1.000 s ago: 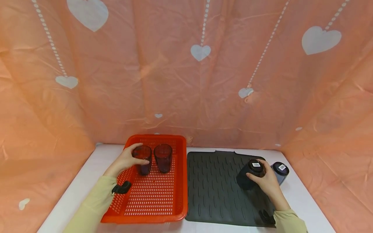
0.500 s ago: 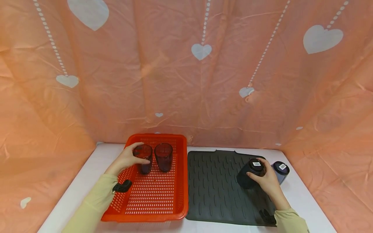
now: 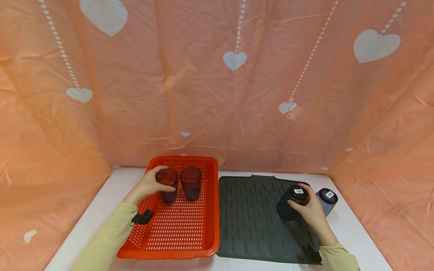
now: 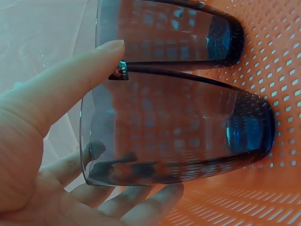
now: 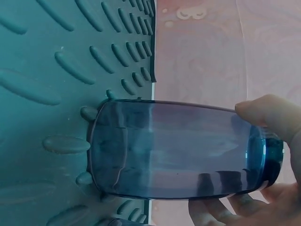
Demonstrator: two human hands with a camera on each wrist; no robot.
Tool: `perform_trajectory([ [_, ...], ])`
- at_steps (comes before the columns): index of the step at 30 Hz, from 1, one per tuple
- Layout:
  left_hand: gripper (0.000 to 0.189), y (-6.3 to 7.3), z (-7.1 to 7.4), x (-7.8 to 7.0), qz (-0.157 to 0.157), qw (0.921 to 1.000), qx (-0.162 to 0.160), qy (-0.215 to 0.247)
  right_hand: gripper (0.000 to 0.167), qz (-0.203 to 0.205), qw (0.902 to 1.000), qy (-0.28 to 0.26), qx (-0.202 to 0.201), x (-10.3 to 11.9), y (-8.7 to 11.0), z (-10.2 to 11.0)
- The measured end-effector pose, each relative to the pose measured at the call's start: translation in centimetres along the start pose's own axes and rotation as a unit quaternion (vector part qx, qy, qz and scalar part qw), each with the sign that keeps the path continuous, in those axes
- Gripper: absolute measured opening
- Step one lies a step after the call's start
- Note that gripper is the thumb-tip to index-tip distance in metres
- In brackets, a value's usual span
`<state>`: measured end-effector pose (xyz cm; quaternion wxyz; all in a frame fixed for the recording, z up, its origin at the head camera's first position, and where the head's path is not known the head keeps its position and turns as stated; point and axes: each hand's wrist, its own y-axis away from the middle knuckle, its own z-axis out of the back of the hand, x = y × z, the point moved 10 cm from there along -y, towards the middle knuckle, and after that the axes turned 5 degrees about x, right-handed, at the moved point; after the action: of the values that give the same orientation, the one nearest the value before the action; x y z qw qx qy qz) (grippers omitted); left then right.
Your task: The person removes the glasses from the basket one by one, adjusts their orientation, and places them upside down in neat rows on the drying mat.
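My left hand (image 3: 148, 186) holds a tinted drinking glass (image 4: 178, 122) near its rim, thumb on one side and fingers on the other. That glass stands upright in the orange basket (image 3: 176, 241), beside a second upright glass (image 3: 191, 184). On the dark ribbed mat (image 3: 251, 222), my right hand (image 3: 313, 211) grips an upside-down blue-tinted glass (image 5: 178, 150) by its base. Its rim meets the mat's ridges in the right wrist view. Another upside-down glass (image 3: 327, 201) with a white label on its base stands just right of that hand, partly hidden by it.
Basket and mat lie side by side on a white table (image 3: 101, 199). Raised walls surround the basket. An orange curtain (image 3: 203, 94) with white hearts closes off the back and both sides. A black band (image 3: 142, 217) is on the left wrist.
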<state>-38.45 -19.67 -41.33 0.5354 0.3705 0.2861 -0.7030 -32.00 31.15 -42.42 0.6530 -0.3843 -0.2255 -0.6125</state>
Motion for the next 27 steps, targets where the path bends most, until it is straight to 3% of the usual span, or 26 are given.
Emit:
perform_trajectory([
  [9, 0.086, 0.19, 0.06, -0.51, -0.021, 0.9996, -0.013, -0.01, 0.07, 0.005, 0.9995, -0.03, 0.008, 0.43, -0.07, 0.09],
  [17, 0.084, 0.38, 0.08, -0.1, 0.0, 0.9999, -0.01, -0.009, 0.07, -0.004, 0.9982, -0.054, 0.024, 0.34, 0.01, 0.09],
  [27, 0.083, 0.69, 0.76, -0.51, 0.011, 0.9971, -0.036, -0.067, 0.065, -0.001, 0.9992, -0.037, 0.017, 0.22, 0.01, 0.28],
])
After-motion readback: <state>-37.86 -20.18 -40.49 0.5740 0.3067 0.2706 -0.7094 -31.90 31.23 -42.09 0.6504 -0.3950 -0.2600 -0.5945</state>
